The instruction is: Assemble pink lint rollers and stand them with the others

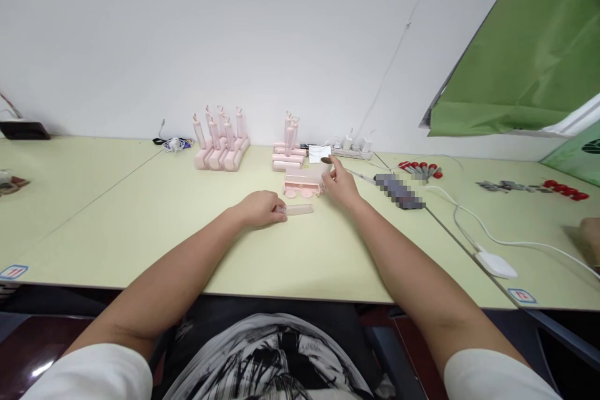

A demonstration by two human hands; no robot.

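My left hand (262,208) is closed on one end of a clear, pale pink tube (300,209) that lies low along the tabletop. Just behind the tube is an open pink glasses case (287,186), its lid raised, with small pink glasses (305,192) at its front. At the case's right side is my right hand (342,186), thumb and forefinger bent around the edge of the lid (309,173). A small dark oval (326,160) shows by the forefinger; what it is I cannot make out.
Behind stand pink cases with upright tubes (228,134), and a smaller such group (289,153). A power strip (351,153) runs along the wall. To the right lie a blurred-out dark object (399,191), red-ended tools (422,169), a white cable and a white charger (495,264).
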